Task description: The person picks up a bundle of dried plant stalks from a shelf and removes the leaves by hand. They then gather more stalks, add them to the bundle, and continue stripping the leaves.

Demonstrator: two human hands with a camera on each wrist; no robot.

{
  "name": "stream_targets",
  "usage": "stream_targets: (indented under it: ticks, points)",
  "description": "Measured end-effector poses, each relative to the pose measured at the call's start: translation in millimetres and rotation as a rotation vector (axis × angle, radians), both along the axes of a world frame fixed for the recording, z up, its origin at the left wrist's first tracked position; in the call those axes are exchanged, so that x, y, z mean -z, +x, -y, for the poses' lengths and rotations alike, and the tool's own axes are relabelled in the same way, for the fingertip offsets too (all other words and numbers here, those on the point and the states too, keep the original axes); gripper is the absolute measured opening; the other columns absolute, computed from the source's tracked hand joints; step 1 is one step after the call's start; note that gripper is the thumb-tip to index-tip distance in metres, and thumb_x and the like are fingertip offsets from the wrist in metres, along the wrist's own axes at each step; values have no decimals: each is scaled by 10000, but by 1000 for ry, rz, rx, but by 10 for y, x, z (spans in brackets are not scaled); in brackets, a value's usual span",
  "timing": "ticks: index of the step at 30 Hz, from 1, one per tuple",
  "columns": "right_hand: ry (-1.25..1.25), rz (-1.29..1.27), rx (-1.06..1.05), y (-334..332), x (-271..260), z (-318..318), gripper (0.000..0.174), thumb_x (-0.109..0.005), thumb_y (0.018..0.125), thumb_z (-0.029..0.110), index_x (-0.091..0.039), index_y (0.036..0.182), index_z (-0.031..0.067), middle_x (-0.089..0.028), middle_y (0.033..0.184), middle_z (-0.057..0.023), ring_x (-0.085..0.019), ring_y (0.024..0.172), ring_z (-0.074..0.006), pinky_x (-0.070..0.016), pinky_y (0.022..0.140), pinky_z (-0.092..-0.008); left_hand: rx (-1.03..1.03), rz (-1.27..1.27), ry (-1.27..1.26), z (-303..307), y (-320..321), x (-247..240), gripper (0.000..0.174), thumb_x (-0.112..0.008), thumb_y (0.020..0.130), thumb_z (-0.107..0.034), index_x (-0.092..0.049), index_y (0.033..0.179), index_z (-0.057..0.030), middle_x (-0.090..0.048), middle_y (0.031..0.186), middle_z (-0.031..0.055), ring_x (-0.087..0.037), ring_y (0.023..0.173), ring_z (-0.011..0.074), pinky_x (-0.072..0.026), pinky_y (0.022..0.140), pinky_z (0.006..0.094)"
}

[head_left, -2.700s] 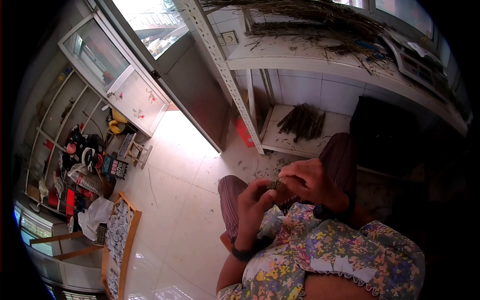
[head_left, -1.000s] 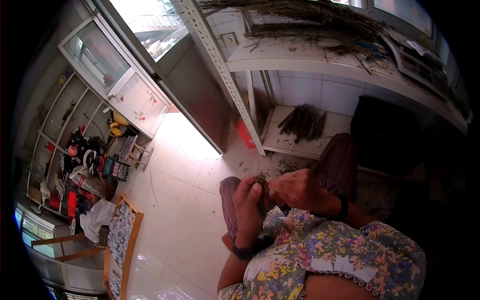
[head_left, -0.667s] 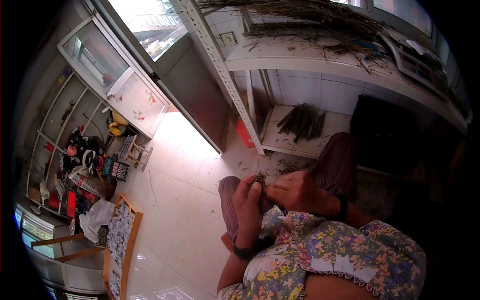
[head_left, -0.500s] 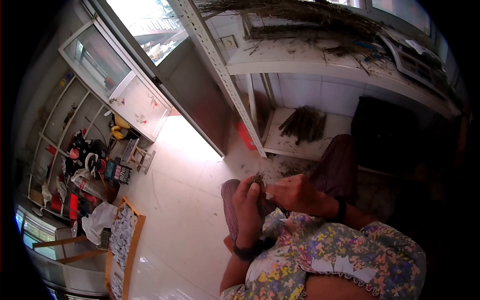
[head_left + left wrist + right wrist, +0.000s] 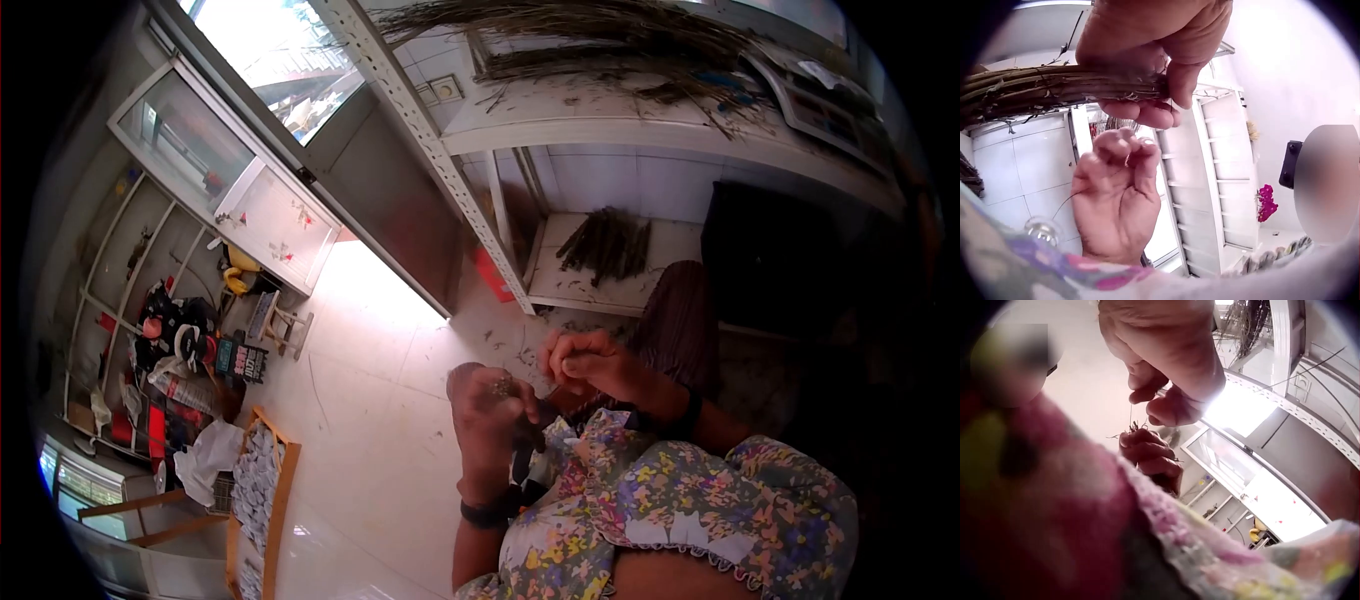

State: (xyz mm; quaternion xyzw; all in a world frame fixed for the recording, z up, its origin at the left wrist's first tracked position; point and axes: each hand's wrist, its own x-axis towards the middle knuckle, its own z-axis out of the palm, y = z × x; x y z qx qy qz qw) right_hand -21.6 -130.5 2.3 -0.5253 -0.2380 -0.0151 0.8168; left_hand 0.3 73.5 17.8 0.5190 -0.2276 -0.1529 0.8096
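Observation:
My left hand (image 5: 488, 415) grips one end of a bundle of thin dried stems (image 5: 1054, 90), fingers and thumb wrapped round it in the left wrist view. Broken stem tips poke out above those fingers in the right wrist view. My right hand (image 5: 605, 368) is raised beside it, apart from the bundle, with fingertips drawn together. From its fingertips a fine thread (image 5: 1131, 412) runs toward the bundle's end in the right wrist view. Most of the bundle is hidden by the left hand in the head view.
Cut stem bundles (image 5: 605, 245) lie on the low shelf, with a black bag (image 5: 765, 260) beside them. Long dried stems (image 5: 600, 35) cover the upper shelf (image 5: 560, 125). Plant scraps litter the tiled floor (image 5: 370, 440). A wooden-framed tray (image 5: 285, 480) stands at the left.
The hands, close together at the bundle's end half a second ago, are now farther apart. My left hand has turned and dropped slightly; my right hand has risen. The head view has shifted a little.

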Motion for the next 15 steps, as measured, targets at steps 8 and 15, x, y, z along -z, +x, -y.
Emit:
stream_targets:
  ticks: [8,15]
  points:
    - [496,-202,-434,-177,-83,-45,248,-475,955,148,-513,753,8,-598,828,-120,-590,711,-155,-470,636,-293,9,115,226,90,-81,0,275,-642,812,-239,-532,875,5,-530,797,33,-486,639,111,-403,567,228]
    - [293,-312,-316,-22,61,-35,257,-524,965,273,-509,779,97,-399,576,57,-333,442,-21,-220,389,-198,-33,-114,260,205,-499,-412,107,-583,836,-101,-513,858,-24,-519,834,47,-499,728,143,-430,644,234]
